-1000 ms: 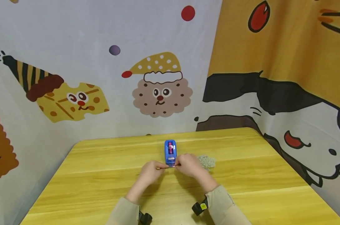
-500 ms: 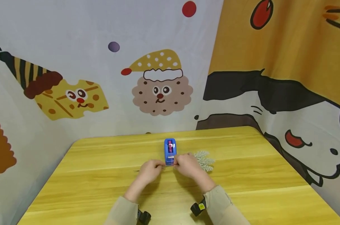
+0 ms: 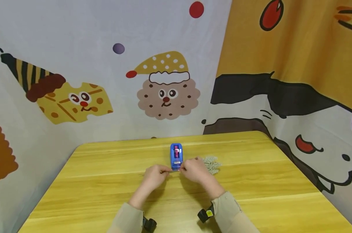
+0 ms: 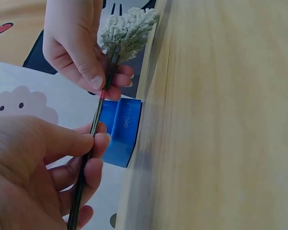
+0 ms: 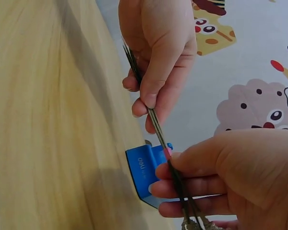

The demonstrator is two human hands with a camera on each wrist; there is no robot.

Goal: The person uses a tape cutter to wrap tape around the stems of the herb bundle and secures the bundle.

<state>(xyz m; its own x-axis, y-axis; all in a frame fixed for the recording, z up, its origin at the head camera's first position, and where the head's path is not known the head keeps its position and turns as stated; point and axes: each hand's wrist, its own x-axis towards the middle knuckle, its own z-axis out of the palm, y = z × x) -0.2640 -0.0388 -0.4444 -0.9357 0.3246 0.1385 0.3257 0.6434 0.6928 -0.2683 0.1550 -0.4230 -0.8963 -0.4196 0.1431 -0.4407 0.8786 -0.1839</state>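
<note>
Both hands hold a bunch of pale, fluffy flower sprigs level above the table. The flower heads (image 3: 212, 165) stick out beyond my right hand (image 3: 195, 170), whose thumb and fingers pinch the upper stems. My left hand (image 3: 154, 176) grips the dark thin stems (image 4: 82, 175) lower down, with fingers curled round them. A narrow pink band (image 4: 103, 94), seemingly tape, lies on the stems right by the right thumb. Just behind the stems stands a blue tape dispenser (image 3: 176, 155) with a pink roll in it. Whether tape still joins band and dispenser cannot be told.
The wood-grain table (image 3: 112, 200) spreads around both arms. A cartoon-printed curtain (image 3: 100, 129) hangs right behind its far edge and along the sides. Each wrist wears a small black camera (image 3: 204, 215).
The flower heads have shifted and fanned out beside the right hand, as if the bunch turned. Both hands stay near the same place and keep hold. The dispenser stands where it was.
</note>
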